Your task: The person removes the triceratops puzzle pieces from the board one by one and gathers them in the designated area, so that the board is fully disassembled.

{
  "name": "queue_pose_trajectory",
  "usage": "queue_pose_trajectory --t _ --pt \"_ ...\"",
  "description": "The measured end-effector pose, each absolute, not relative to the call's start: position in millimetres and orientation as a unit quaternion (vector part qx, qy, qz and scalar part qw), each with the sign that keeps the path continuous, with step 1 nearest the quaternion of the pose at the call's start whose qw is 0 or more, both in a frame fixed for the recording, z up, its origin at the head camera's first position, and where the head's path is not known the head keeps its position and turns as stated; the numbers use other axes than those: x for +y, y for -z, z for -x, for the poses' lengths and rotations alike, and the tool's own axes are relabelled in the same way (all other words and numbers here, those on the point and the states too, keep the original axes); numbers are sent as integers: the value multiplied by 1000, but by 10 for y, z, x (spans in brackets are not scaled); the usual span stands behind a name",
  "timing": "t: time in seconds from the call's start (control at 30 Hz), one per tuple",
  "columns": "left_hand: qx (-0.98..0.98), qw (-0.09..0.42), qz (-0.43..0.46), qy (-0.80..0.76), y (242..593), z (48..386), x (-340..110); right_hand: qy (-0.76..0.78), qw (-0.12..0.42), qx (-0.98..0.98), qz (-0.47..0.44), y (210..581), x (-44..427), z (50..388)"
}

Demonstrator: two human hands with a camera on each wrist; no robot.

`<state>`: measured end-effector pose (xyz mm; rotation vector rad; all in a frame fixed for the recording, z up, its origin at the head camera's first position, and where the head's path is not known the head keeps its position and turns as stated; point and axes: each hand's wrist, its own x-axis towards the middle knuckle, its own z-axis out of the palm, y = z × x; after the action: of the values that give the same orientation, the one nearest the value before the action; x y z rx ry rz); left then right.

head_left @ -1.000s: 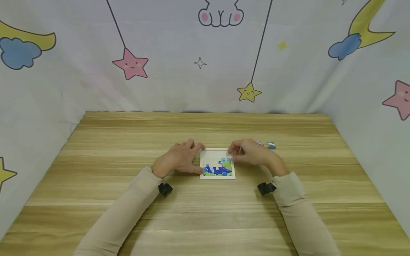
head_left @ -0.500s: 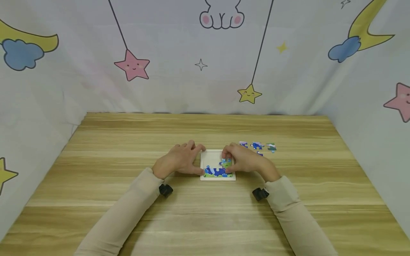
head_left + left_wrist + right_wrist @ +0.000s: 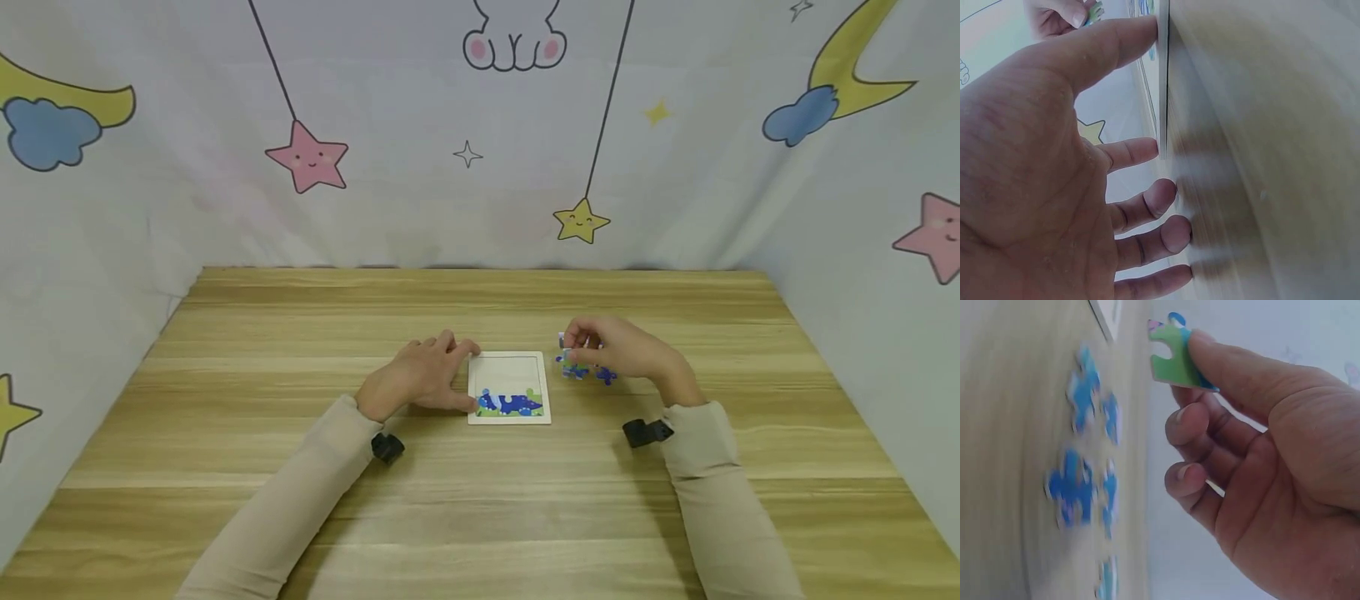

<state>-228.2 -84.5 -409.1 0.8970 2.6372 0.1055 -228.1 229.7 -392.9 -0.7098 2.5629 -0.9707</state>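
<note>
Head camera view: I see a person at a wooden worktop [image 3: 480, 517], and a square white puzzle board [image 3: 510, 420] lies flat on it. A row of blue and green pieces [image 3: 513, 405] sits inside the board, along the side near the person. The left hand [image 3: 420, 373] is at the board's left edge. Its thumb and pointing finger touch that edge, and its fingers are spread, not curled around anything. The right hand [image 3: 626, 346] is up in the air to the right of the board. It pinches a green piece [image 3: 1175, 362] with some blue on it. More loose pieces [image 3: 1075, 490], mostly blue, lie to the right of the board. Beyond the board hangs a white cloth [image 3: 405, 208] with stars and moons.
</note>
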Motion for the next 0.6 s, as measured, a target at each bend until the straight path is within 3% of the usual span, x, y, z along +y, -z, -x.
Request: queue_pose_trajectory --t 0.27,0.6 --pt "931 172 -320 -37 4093 2293 -843 330 179 910 174 3881 2840 2256" --pt "931 171 -320 -36 4088 2288 -847 315 208 907 185 3947 3072 2242"
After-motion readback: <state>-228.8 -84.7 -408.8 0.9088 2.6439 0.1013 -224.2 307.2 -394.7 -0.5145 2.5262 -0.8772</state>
